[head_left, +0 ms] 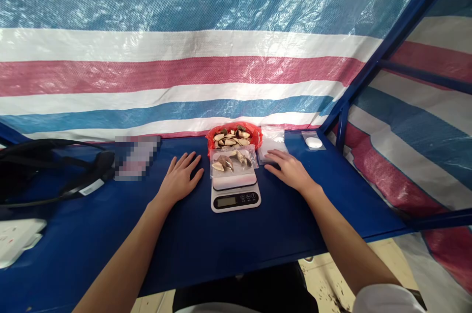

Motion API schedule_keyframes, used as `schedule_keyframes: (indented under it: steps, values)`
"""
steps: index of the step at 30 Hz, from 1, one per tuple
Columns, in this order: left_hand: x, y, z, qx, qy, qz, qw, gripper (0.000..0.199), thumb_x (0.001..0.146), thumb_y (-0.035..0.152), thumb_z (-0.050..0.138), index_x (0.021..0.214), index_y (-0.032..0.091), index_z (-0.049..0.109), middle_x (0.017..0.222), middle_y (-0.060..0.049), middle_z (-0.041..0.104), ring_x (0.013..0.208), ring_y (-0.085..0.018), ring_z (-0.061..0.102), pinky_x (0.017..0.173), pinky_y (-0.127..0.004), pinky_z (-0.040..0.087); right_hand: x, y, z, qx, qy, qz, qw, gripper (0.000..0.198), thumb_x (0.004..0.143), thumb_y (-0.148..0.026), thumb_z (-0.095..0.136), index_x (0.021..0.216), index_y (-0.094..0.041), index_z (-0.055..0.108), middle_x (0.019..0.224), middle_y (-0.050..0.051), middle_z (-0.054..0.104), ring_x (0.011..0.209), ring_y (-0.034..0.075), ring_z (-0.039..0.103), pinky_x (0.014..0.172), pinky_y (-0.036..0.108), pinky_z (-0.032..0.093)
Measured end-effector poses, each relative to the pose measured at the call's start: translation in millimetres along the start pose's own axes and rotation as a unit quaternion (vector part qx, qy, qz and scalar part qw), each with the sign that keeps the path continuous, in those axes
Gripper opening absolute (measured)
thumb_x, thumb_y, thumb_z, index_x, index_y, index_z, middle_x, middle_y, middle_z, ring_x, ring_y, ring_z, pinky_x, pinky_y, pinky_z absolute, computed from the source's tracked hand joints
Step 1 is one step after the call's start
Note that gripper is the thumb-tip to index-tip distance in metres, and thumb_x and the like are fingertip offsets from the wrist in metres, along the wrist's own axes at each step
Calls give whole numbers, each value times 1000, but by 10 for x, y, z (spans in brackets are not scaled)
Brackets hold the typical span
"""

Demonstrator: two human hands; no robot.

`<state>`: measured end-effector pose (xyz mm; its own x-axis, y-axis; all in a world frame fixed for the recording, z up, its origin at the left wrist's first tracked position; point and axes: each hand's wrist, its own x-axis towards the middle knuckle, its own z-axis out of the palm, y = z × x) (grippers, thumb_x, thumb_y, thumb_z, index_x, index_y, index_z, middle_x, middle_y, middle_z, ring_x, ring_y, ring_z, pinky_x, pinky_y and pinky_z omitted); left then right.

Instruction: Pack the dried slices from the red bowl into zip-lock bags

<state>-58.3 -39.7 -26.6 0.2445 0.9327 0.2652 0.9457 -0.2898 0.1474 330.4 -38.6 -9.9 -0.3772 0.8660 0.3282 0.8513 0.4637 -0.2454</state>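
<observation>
My left hand (181, 175) lies flat on the blue table, fingers spread, to the left of a white digital kitchen scale (236, 202). On the scale's plate rests a clear plastic bag (236, 160) with a few brown and cream dried pieces in it. Right behind the scale sits a red plastic bag (210, 143), open at the top and full of similar pale pieces (230, 140). My right hand (289, 170) is laid out with its fingers extended, the fingertips at a stack of clear plastic bags (273, 143). Neither hand grips anything.
A small white case (313, 142) lies on a clear bag at the right back. On the left are a black strapped object (84, 175), a blurred-out patch (136, 158) and a white power strip (18, 241). A striped sheet (184, 72) and blue frame bars (342, 126) enclose the table (236, 249).
</observation>
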Motion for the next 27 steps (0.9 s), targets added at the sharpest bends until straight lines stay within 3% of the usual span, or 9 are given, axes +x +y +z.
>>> schedule_keyframes:
  steps: [6, 27]
  values:
    - [-3, 29, -8, 42, -33, -9, 999, 59, 101, 48, 39, 152, 21, 52, 161, -10, 43, 151, -35, 37, 124, -58, 28, -110, 39, 225, -34, -41, -7, 999, 48, 106, -44, 42, 148, -26, 54, 158, 6, 49, 150, 29, 41, 123, 53, 35]
    - [0, 64, -28, 48, -46, -20, 998, 60, 100, 48, 39, 152, 20, 51, 163, -9, 41, 152, -34, 35, 125, -54, 27, -108, 52, 213, -31, -47, -2, 998, 49, 106, -44, 40, 150, -26, 53, 159, 5, 48, 151, 28, 39, 125, 53, 32]
